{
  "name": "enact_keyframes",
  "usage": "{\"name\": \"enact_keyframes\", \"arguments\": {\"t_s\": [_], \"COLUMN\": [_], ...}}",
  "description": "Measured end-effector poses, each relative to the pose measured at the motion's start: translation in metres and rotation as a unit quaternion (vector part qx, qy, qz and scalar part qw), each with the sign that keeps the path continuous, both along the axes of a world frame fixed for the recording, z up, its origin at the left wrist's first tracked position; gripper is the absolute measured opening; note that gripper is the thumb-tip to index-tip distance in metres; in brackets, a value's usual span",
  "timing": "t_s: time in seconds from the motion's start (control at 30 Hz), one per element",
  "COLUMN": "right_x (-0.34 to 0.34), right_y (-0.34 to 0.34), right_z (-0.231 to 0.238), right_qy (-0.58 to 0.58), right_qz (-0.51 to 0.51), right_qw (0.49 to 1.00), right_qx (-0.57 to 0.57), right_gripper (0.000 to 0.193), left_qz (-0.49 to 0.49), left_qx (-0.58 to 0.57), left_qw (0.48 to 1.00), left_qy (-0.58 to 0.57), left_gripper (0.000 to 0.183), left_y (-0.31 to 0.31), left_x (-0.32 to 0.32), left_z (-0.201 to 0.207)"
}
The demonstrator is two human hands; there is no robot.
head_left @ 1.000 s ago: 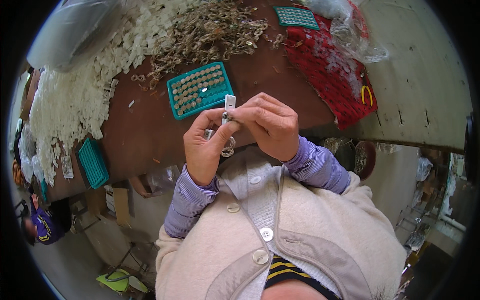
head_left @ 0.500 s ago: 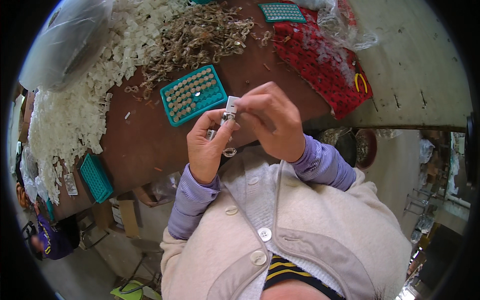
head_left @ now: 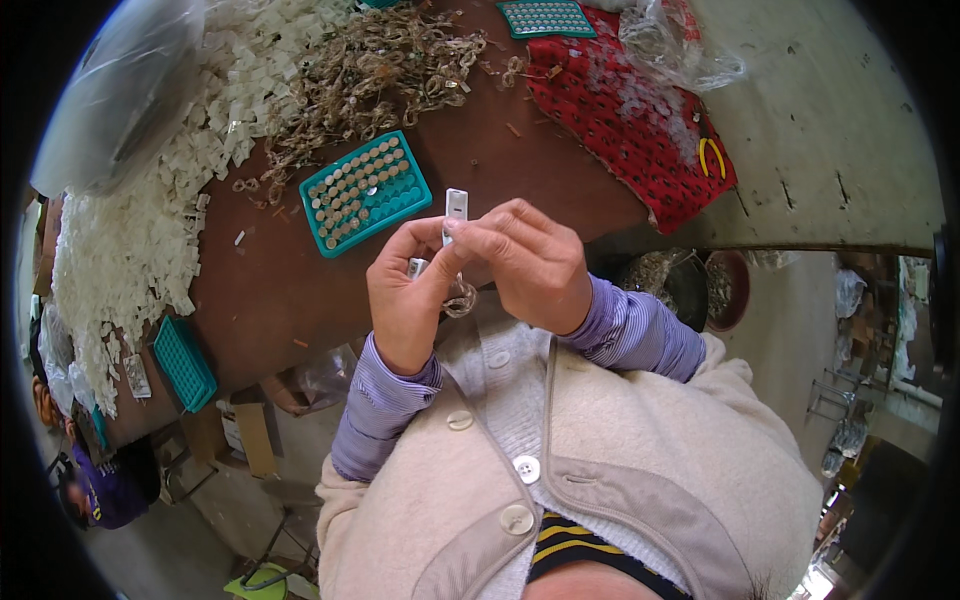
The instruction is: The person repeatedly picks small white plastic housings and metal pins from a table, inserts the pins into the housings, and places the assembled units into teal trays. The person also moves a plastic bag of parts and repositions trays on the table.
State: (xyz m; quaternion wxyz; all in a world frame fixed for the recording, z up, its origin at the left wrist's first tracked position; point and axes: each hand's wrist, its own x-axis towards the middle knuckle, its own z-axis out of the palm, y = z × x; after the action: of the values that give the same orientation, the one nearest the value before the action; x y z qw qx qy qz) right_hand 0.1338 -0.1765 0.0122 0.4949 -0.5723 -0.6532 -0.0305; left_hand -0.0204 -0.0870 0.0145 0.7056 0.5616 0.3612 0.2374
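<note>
Above the near edge of the brown table, my two hands meet at a small white plastic case [head_left: 456, 204]. It stands upright with a dark slot in its face. My left hand [head_left: 405, 305] is closed, pinching the lower part of the case between thumb and fingers. A second small white piece [head_left: 416, 267] shows in that same hand. Thumb and fingertips of my right hand [head_left: 537, 266] press on the case from the other side. Below the fingers hangs a coil of thin pale wire [head_left: 460, 299]. Fingertips hide the bottom of the case.
A teal tray [head_left: 415, 207] of round coin-like pieces lies beyond my hands. White plastic pieces [head_left: 120, 250] are heaped at left, wire coils [head_left: 390, 75] at the back. On red cloth [head_left: 640, 120] lie yellow-handled pliers [head_left: 711, 158]. Another teal tray [head_left: 185, 365] sits at the left edge.
My right hand has come down and left, its fingers now pressing on the case lower down. The case stands more upright. The whole view has shifted slightly.
</note>
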Motion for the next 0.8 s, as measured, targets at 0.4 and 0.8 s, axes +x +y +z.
{"name": "enact_keyframes", "arguments": {"t_s": [0.4, 0.8], "right_x": [0.015, 0.045], "right_y": [0.021, -0.017], "right_z": [0.007, -0.001], "right_qy": [0.141, 0.059], "right_qz": [-0.014, -0.014], "right_qw": [0.988, 0.998], "right_qx": [-0.059, 0.035], "right_gripper": [0.021, 0.034], "left_qz": [-0.033, -0.05], "left_qx": [0.009, -0.078], "left_qw": [0.999, 0.991], "left_qy": [-0.028, -0.094], "left_gripper": [0.023, 0.026], "left_y": [0.011, 0.005], "left_x": [-0.005, 0.037], "left_z": [-0.01, -0.002]}}
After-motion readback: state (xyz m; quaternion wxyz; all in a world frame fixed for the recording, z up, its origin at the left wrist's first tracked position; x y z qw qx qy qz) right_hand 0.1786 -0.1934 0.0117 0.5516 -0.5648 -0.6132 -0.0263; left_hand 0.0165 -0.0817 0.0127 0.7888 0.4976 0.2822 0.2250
